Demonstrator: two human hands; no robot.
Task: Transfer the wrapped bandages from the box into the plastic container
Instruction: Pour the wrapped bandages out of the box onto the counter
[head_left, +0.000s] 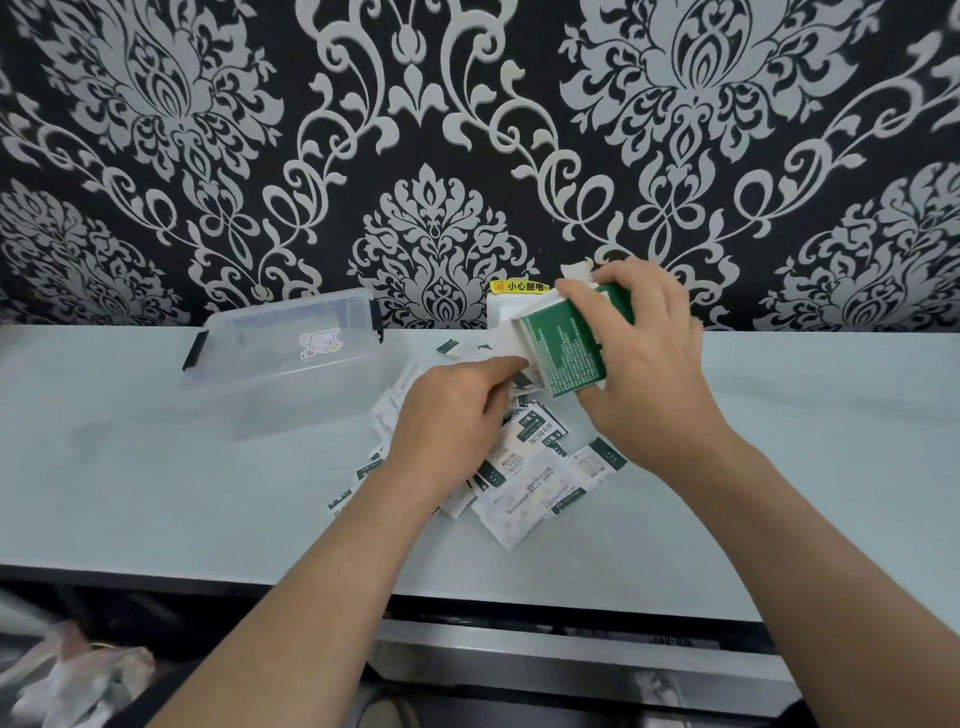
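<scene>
- Wrapped bandages (524, 467), small white paper sachets with dark green corners, lie in a loose heap on the pale worktop (156, 467), about midway along it and nearer its back edge than its front; none shows inside the container yet
- The green cardboard box (566, 353) is held just above the heap, tipped with its open white-flapped end towards the left and downward, probably so that the last sachets slide out
- The right hand (649, 364) grips the box from above and behind, fingers wrapped over its far side and thumb underneath
- The left hand (447, 415) lies over the heap with its forefinger stretched to the box's mouth, likely to hook out what remains; whether it pinches a sachet I cannot tell
- The clear plastic container (270, 384) with black side latches and a small sticker (318, 345) stands lidless towards the back left of the worktop, just beside the heap, handy for scooping the sachets across next
</scene>
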